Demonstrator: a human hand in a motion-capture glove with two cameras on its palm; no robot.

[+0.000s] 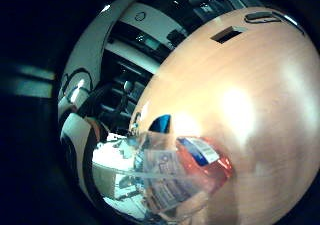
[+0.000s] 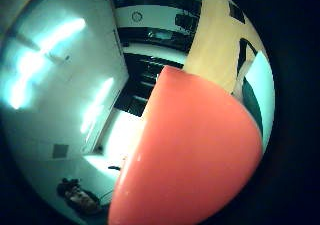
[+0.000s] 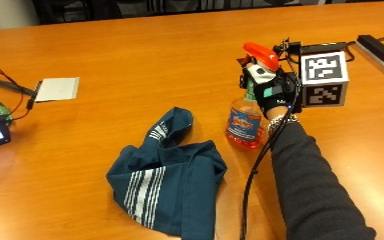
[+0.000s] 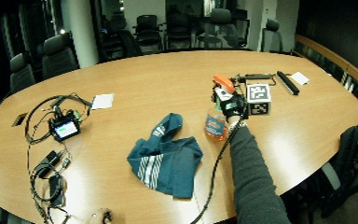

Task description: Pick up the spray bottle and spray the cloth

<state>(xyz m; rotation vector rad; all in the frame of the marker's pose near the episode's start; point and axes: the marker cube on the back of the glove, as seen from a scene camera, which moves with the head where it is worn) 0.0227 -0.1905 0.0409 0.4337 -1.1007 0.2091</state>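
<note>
And there's the gloved right hand (image 3: 270, 89), fingers wrapped around the neck of the spray bottle (image 3: 246, 120), just under its orange trigger head (image 3: 260, 55). The bottle stands upright with orange liquid in its lower part; whether its base touches the table (image 3: 145, 60) or hangs just above, I can't tell. Down at about seven o'clock from the bottle lies the crumpled teal cloth (image 3: 169, 175), white stripes showing, near but apart from it. From the palm, the orange head (image 2: 190, 155) fills the thumb-side view, while the little-finger side shows the labelled bottle body (image 1: 185, 177) over the wood.
</note>
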